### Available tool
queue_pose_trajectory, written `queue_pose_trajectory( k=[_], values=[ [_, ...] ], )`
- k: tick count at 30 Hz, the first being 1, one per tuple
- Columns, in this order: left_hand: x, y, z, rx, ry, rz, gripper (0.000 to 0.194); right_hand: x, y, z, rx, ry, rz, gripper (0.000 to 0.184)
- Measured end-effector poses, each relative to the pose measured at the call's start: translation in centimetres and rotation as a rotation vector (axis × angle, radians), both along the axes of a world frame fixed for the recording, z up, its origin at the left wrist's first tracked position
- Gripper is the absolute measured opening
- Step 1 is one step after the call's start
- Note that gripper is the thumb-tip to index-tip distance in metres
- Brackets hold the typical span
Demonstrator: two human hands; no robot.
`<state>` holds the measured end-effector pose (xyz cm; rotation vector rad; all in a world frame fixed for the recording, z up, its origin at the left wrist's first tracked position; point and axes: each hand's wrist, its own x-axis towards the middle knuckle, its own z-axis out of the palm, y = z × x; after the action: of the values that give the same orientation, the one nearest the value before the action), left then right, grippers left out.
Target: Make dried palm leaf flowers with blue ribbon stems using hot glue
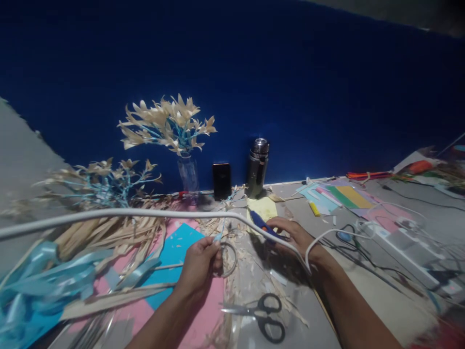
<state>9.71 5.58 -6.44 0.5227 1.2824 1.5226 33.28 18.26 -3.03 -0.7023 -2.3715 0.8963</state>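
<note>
My left hand [199, 264] is closed, pinching a thin blue-wrapped stem [220, 232] that rises toward the back, with a tape roll [229, 259] beside the fingers. My right hand [292, 236] is closed on a blue-handled tool [264, 227] whose orange mark shows near the fingers. A white cable [145, 214] runs across in front of both hands and loops over my right wrist. Black-handled scissors [263, 314] lie on the table just below the hands.
A vase of pale dried-leaf flowers [170, 126], a phone [221, 180] and a metal flask [257, 167] stand against the blue wall. Dried leaves [105, 232] and blue ribbon [39, 281] lie left. Coloured paper [341, 196] and a power strip [403, 247] lie right.
</note>
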Motion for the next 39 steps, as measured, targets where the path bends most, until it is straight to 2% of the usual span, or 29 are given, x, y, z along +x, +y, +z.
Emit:
queue_pose_trajectory(
  k=[4, 7, 19, 24, 39],
  values=[
    [0.3, 0.0, -0.1, 0.006, 0.028, 0.026, 0.024, -1.2, -2.2, -0.3, -0.192, 0.098, 0.268, 0.026],
    [0.3, 0.0, -0.4, 0.001, 0.058, 0.047, 0.022, -2.0, -3.4, -1.0, -0.237, 0.081, 0.337, 0.03],
    [0.3, -0.1, -0.3, -0.009, 0.042, 0.089, 0.029, -2.4, -3.5, -1.7, -0.256, 0.022, 0.305, 0.034],
    [0.3, -0.1, -0.5, -0.011, 0.036, 0.087, 0.029, -2.3, -3.6, -2.2, -0.292, 0.002, 0.216, 0.025],
    [0.4, -0.2, -0.1, -0.02, -0.002, 0.089, 0.029, -2.1, -3.8, -2.1, -0.299, -0.035, 0.185, 0.022]
  ],
)
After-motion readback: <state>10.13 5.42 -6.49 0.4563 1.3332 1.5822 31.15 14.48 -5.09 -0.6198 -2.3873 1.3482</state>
